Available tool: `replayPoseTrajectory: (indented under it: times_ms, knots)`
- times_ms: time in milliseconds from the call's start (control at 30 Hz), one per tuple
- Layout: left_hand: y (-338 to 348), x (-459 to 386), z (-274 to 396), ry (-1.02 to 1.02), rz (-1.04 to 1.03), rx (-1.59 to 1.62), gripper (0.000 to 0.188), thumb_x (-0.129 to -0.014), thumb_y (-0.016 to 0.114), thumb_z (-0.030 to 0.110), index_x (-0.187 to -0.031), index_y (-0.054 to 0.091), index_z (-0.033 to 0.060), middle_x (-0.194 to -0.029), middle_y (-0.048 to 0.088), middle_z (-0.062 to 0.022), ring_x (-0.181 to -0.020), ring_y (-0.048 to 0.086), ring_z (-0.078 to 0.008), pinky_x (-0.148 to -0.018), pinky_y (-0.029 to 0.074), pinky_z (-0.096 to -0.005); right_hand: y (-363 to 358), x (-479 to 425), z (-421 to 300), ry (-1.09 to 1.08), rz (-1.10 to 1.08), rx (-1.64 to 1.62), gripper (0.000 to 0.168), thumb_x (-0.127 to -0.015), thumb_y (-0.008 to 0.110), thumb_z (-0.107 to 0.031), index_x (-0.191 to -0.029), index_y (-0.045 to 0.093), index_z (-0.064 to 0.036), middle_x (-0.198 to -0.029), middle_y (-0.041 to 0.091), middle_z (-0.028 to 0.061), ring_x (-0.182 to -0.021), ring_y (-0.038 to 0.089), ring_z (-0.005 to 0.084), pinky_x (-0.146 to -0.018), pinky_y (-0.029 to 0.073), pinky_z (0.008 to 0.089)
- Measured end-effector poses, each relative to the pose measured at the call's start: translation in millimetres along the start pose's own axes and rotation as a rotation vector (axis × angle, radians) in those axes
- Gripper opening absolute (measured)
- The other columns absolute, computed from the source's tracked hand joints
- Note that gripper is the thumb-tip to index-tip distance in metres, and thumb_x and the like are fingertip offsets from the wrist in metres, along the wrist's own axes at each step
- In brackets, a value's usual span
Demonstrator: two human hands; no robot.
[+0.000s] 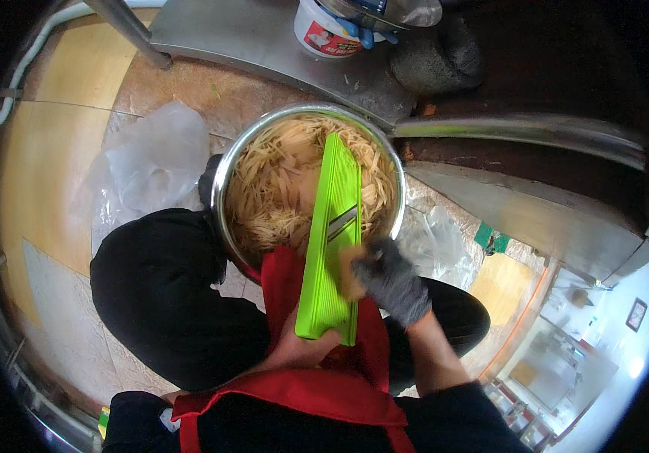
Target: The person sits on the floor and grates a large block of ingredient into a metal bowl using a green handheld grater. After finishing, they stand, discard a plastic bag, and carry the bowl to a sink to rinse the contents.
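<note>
A bright green mandoline slicer (333,187) slants from my lap across the rim of a round steel pot (222,192). My left hand (312,344), bare, grips its lower end. In a dark grey knit glove, my right hand (393,281) presses a pale brown piece of vegetable (353,272) onto the ridged bed, just below the slanted metal blade (342,223). The piece is blurred, so its kind is unclear. Pale shredded strips (270,187) fill much of the pot, which stands between my knees. The slicer hides part of them.
A crumpled clear plastic bag (157,156) lies on the floor left of the pot; another plastic bag (438,243) is at its right. Beyond the pot, a white tub (324,34) stands on a low metal shelf (234,45). A metal bar (517,127) runs along the right.
</note>
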State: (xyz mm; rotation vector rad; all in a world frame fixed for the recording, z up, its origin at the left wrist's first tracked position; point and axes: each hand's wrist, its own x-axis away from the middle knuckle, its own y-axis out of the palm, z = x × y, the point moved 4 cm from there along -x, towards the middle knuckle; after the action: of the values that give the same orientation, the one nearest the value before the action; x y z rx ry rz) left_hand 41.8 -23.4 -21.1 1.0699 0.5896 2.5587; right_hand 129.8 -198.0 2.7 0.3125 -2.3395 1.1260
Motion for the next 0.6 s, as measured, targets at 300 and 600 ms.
replayPoseTrajectory:
  times_ms: [300,600]
  knots:
    - [7.3,1.1,-3.1,-0.114,-0.025,-0.018,0.050,-0.074,0.059,0.000,-0.122,0.046,0.0009,-0.109,0.058,-0.0105,-0.101,0.058,-0.0192,-0.085,0.047,-0.0324,24.7,-204.9,100.7,0.289,0.226,0.158,0.055,-0.083,0.055,-0.045,-0.096,0.061,0.008,-0.096,0.063,0.0285,-0.092,0.062,0.0387,-0.076,0.047,0.0436]
    - [-3.6,0.8,2.2,-0.043,0.007,-0.031,0.050,-0.073,0.059,-0.001,-0.121,0.046,0.0013,-0.105,0.059,-0.0086,-0.097,0.059,-0.0178,-0.083,0.048,-0.0321,4.8,-15.5,-0.7,-0.239,0.068,0.026,0.041,-0.086,0.063,-0.035,-0.109,0.053,-0.003,-0.091,0.064,0.0225,-0.081,0.067,0.0328,-0.071,0.054,0.0415]
